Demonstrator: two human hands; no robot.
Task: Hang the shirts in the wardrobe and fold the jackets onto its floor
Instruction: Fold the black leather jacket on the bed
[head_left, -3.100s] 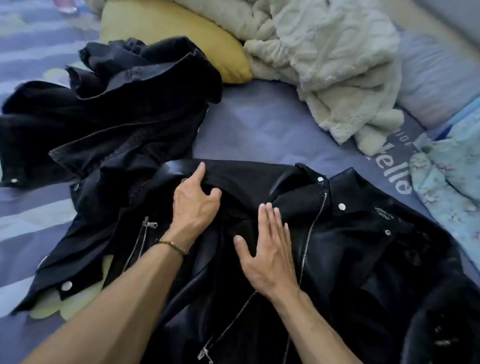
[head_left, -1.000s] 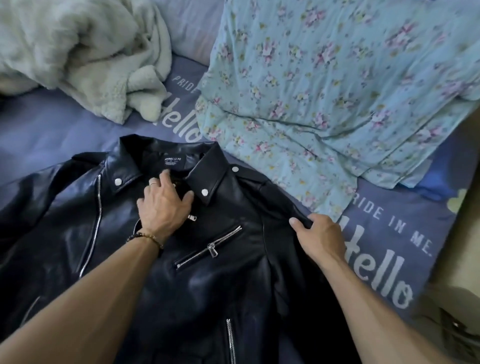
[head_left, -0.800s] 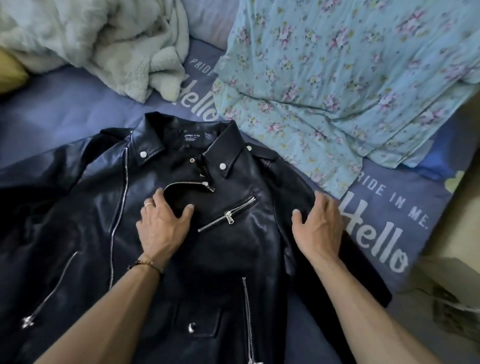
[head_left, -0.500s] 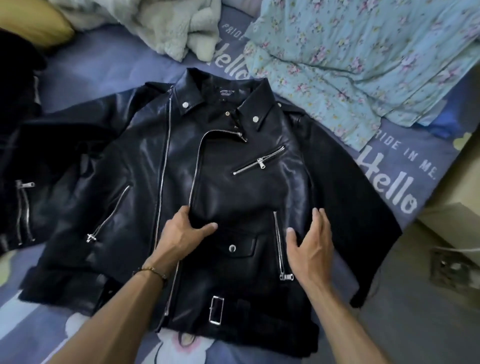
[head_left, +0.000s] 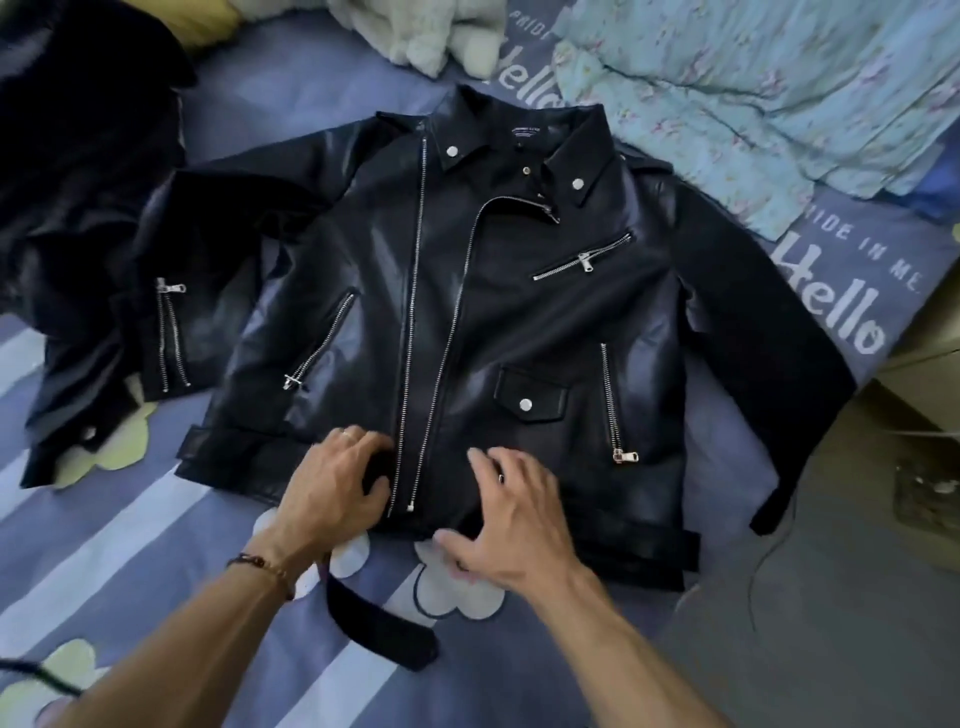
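A black leather jacket (head_left: 467, 312) with silver zips lies flat and face up on the bed, collar pointing away from me, both sleeves spread out. My left hand (head_left: 332, 488) rests at the jacket's bottom hem just left of the main zip, fingers curled on the leather. To the right of the zip my right hand (head_left: 509, 514) sits on the same hem with spread fingers, thumb under the edge. A loose black belt strap (head_left: 374, 618) trails from the hem toward me. Another dark jacket (head_left: 67, 197) lies crumpled at the left.
The bed (head_left: 156, 545) has a purple striped sheet with cartoon prints. A light blue floral cloth (head_left: 753, 104) lies at the back right, a white fleece blanket (head_left: 415, 36) at the back. The bed edge and floor (head_left: 831, 597) are at the right.
Both hands slid down the jacket front from the collar and chest to the bottom hem. My view pulled back, so the whole jacket now shows spread flat.
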